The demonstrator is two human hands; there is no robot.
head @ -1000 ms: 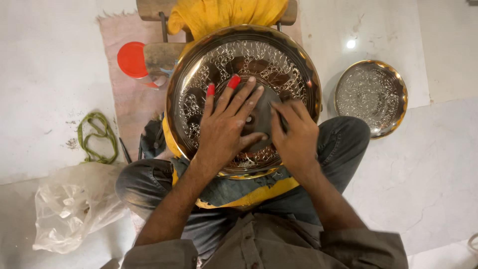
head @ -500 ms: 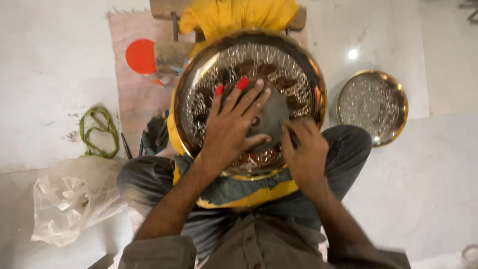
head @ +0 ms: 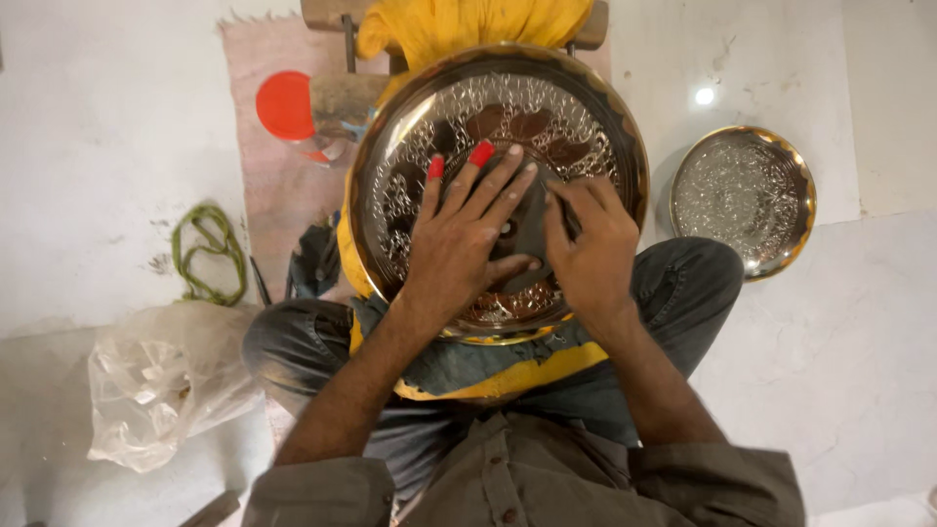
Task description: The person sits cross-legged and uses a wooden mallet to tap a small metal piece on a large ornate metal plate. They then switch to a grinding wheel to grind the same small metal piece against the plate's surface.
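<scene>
A large round metal plate [head: 595, 137] with engraved floral patterns and a golden rim rests tilted on my lap, over a yellow and grey cloth [head: 508, 376]. My left hand [head: 464, 239] lies flat on the plate's middle with fingers spread; two of its fingertips wear red caps [head: 482, 153]. My right hand [head: 590, 254] is closed on a thin dark tool [head: 568, 217], whose tip touches the plate near the centre beside my left fingers.
A smaller engraved metal plate [head: 744, 200] lies on the pale floor to the right. A clear jar with a red lid [head: 289, 105] sits on a pink mat at upper left. A green cord [head: 205, 254] and a crumpled plastic bag [head: 156, 381] lie to the left. Yellow cloth [head: 468, 24] drapes a wooden stool ahead.
The view has shifted a little. Both hands stay on the plate; my right hand has crept slightly up towards the centre with the tool.
</scene>
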